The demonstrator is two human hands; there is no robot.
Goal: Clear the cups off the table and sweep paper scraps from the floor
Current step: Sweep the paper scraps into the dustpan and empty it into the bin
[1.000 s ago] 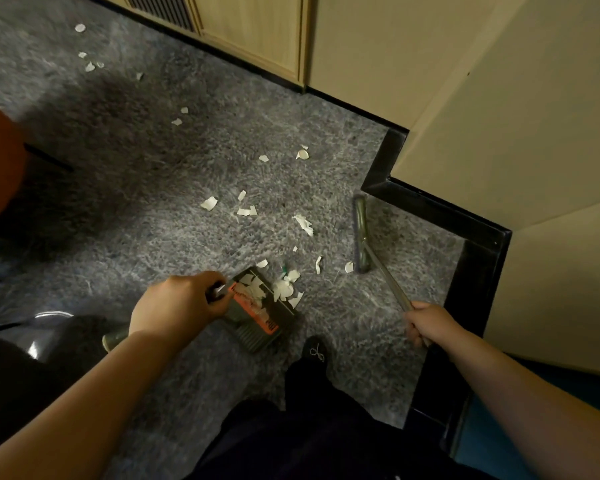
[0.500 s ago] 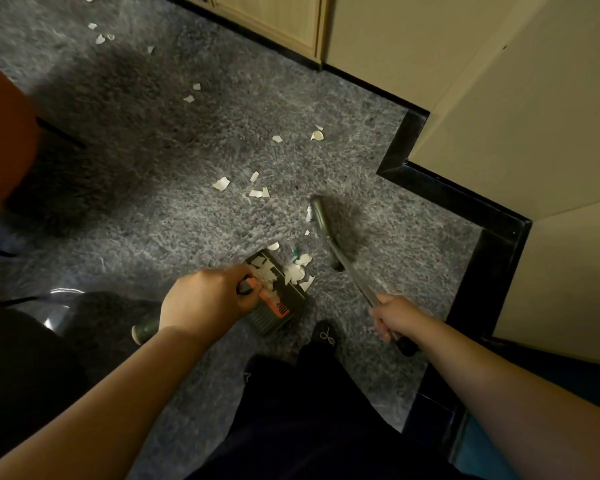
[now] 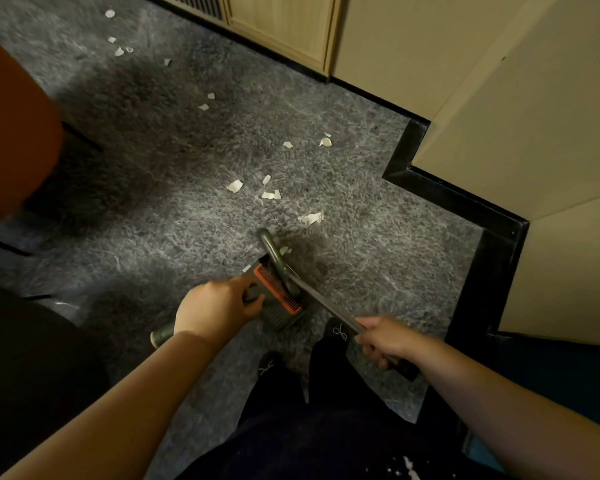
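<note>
Grey carpet (image 3: 153, 209) covers the floor, hemmed at the right by a black skirting (image 3: 465, 206) under beige walls. Nearest, the person's dark trousers and two dark shoes (image 3: 338, 332) stand on it. Just ahead, the left hand (image 3: 219, 311) is curled round the handle of a dustpan (image 3: 278, 299), whose end sticks out behind the wrist; the pan sits on the carpet with an orange comb strip along its rim. No writing can be read on it. The right hand (image 3: 383, 342) grips the thin shaft of a broom (image 3: 276, 254), fingers wrapped tight, and the broom's head lies across the pan's mouth, hiding whatever is inside. One scrap shows just beside the head. Beyond, paper scraps (image 3: 269, 192) lie loose on the carpet in a small cluster, with more scattered farther off towards the wooden cabinet (image 3: 281, 26) at the back. An orange chair (image 3: 11, 133) stands at the left.
</note>
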